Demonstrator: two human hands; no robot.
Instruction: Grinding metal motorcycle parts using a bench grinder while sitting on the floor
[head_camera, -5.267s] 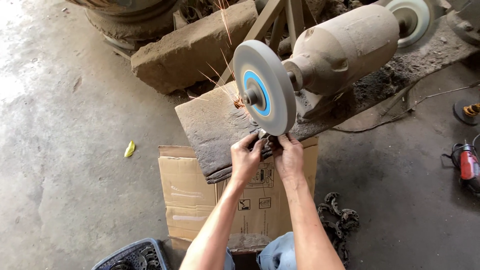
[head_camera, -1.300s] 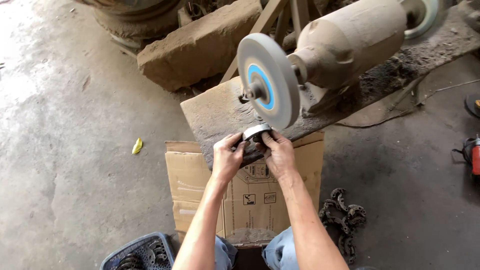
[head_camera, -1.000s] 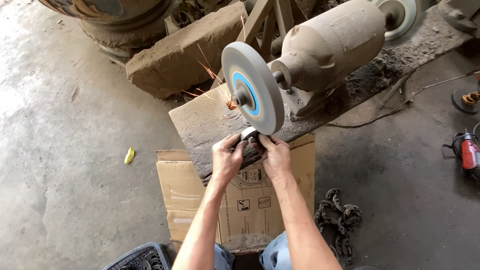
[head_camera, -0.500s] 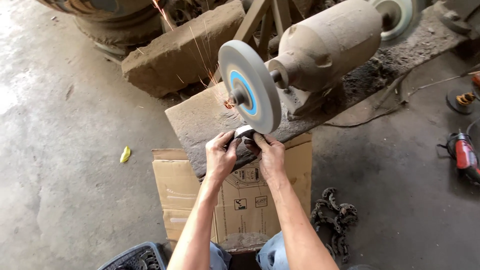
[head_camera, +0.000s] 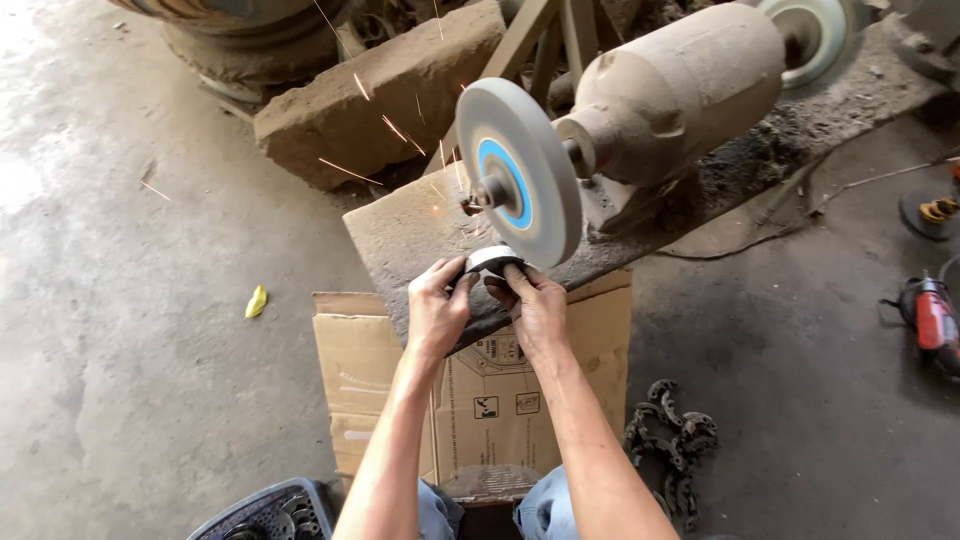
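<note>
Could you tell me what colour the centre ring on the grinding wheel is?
Bright blue on the grey grinding wheel, head view.

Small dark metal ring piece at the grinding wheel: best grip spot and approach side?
Grip the small dark metal ring piece by its two outer flanks, from below, on the person's side, as the left hand and right hand do. Its bright top edge meets the grey grinding wheel with the blue centre, where sparks fly, so fingers probably belong low, away from that contact.

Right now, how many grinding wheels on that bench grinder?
2. One wheel on the near end, just above both hands and the metal ring they hold; a second wheel on the far end at the frame's top edge, partly cropped.
</note>
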